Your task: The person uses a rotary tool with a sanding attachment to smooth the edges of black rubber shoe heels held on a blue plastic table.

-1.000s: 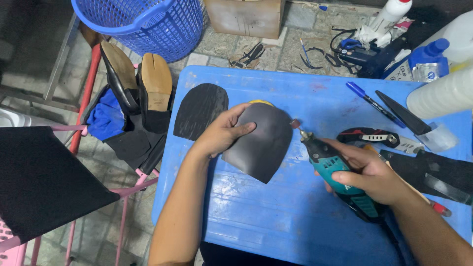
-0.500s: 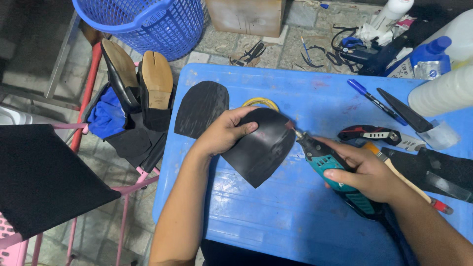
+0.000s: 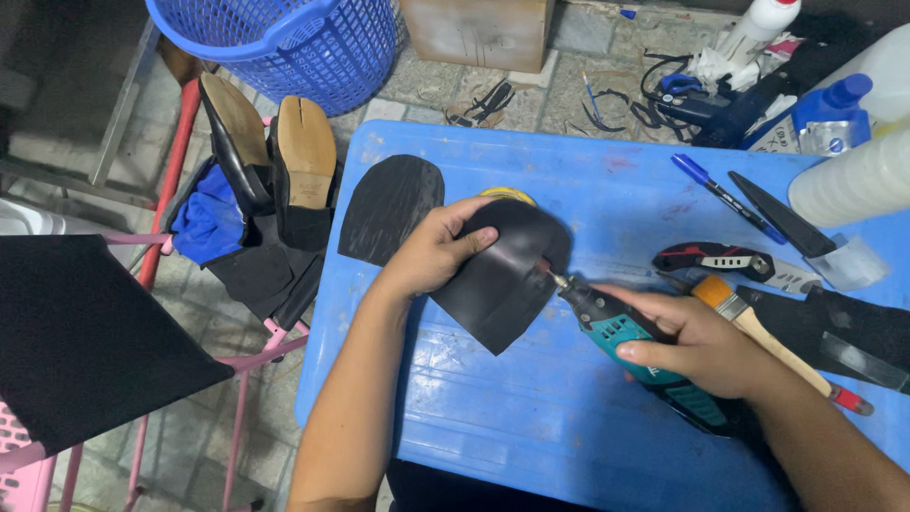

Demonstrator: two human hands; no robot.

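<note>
- My left hand [image 3: 431, 254] pinches a black rubber sole piece [image 3: 502, 275], thumb on top, fingers curled under its upper-left edge; piece is smooth, matte, rounded at the top, cut to a point at the bottom, held tilted just above the blue plastic table [image 3: 531, 417].
- My right hand [image 3: 706, 346] is wrapped tight round a teal-and-black rotary tool [image 3: 630, 341], ribbed grip, thin metal bit touching the right edge of the sole piece.
- A second black sole piece [image 3: 389, 209], finely textured, rounded toe shape, lies flat on the table just left of my left hand.
- A bit of yellow tape roll [image 3: 507, 195] peeks out behind the held piece.
- Right of the tool: wooden-handled brush [image 3: 758, 327], red-black folding knife [image 3: 725, 261], blue pen [image 3: 720, 194], black blade [image 3: 782, 228], white bottles [image 3: 853, 180].
- Off the table, left: two boots [image 3: 270, 171] soles up, tan leather bottoms, on a pink rack; blue mesh basket [image 3: 284, 47] above them.
- Versus half a second ago: the bit sits lower on the sole's right edge, and the piece is turned a little more upright; my left-hand grip is unchanged.
</note>
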